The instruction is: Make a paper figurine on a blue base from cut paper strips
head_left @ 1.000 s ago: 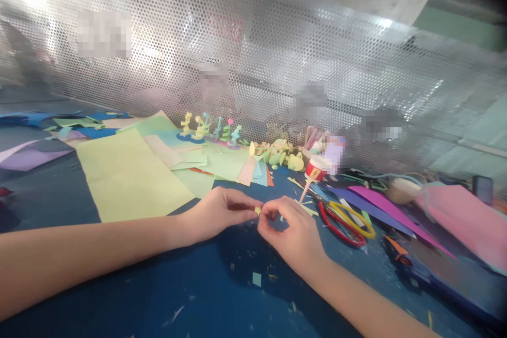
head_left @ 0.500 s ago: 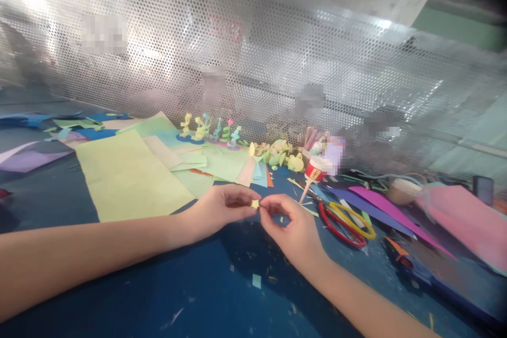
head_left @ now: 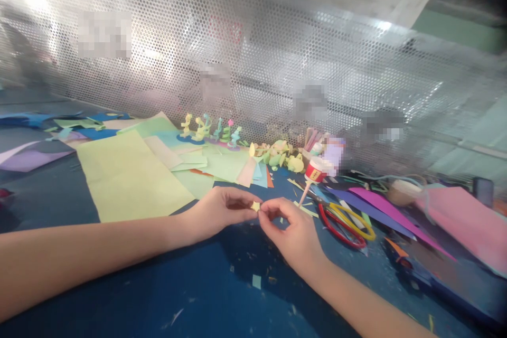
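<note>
Between my two hands is a tiny pale yellow piece of paper [head_left: 255, 206], star-like in outline. My left hand [head_left: 219, 208] pinches it from the left with thumb and fingertips. From the other side, my right hand [head_left: 291, 222] has its thumb and forefinger closed at the piece's right edge; the fingertips hide part of it. Both hands are just above the dark blue tabletop [head_left: 190, 285]. Beyond my left hand lies a large light green paper sheet [head_left: 130, 179]. Right of my right hand are scissors [head_left: 344, 224] with red and yellow handles.
Small paper figures [head_left: 212, 129] stand at the back near a perforated metal screen [head_left: 166, 42]. A red and white glue tub [head_left: 316, 169] with a stick leaning by it stands behind the scissors. Pink paper [head_left: 467, 222] and a blue paper cutter [head_left: 439, 280] lie right.
Almost nothing differs. The small yellow piece has tilted slightly between my fingertips, and both hands have sunk by a tiny amount.
</note>
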Demonstrator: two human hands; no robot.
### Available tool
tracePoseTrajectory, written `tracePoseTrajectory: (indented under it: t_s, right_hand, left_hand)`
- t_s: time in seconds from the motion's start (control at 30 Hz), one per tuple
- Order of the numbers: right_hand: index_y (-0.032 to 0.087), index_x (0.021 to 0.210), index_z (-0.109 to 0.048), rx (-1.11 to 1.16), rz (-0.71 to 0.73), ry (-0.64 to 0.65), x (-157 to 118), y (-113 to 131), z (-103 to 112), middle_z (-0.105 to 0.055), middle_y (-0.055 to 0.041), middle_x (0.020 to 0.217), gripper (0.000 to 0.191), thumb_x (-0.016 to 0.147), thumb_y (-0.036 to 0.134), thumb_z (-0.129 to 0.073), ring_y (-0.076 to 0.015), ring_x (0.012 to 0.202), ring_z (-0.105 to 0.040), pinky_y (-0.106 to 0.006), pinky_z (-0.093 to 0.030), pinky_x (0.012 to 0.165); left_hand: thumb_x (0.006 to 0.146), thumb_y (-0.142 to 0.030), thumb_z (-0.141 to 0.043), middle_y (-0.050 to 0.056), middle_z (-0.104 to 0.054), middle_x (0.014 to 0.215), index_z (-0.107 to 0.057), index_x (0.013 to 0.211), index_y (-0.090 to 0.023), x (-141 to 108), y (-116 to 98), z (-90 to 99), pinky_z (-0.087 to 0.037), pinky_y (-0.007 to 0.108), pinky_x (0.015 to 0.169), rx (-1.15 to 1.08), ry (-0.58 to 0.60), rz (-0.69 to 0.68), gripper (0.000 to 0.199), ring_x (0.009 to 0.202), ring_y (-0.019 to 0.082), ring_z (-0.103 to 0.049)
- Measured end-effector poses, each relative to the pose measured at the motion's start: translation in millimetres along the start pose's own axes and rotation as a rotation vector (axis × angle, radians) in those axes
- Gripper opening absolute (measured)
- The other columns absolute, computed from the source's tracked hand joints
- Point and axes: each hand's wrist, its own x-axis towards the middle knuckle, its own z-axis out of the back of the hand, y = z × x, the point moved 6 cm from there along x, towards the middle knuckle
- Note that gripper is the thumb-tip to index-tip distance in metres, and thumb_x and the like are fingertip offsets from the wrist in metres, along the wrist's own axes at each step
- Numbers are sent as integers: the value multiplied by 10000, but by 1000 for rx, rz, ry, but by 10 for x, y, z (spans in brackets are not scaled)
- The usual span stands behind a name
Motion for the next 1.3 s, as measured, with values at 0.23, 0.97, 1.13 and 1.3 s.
tracePoseTrajectory:
  t_s: [0.23,0.97,1.13,1.3]
  right_hand:
    - [205,741,-570,45,-65,-1,12,-66,-10,-617,13,674,47,745,165,-547,-127,590,-608,-232,-505,605]
    - [188,690,-573,-61,-3,3,-4,15,-10,-573,28,621,72,699,118,-562,-93,534,-539,-194,-446,549]
    - [188,709,-569,-22,-21,5,3,-23,-17,-574,27,630,62,710,127,-559,-94,545,-551,-192,-454,561]
    - [188,710,-550,-39,-31,8,1,-31,-6,-563,27,631,80,696,110,-559,-100,547,-555,-198,-455,559]
  left_hand:
    - [742,-251,-619,32,-686,985,-643,1039,-182,-10,-34,-14,-450,307,867,-45,53,5,307,959,201,-604]
    - [743,-359,-617,43,-689,963,-659,1002,-171,23,29,-25,-458,308,850,49,92,2,323,939,212,-607]
    - [743,-352,-624,42,-681,938,-655,998,-169,12,19,-23,-448,302,838,32,81,12,315,922,203,-599]
    - [747,-333,-629,21,-656,846,-599,1053,-182,7,8,5,-452,267,755,-37,31,24,342,799,148,-596]
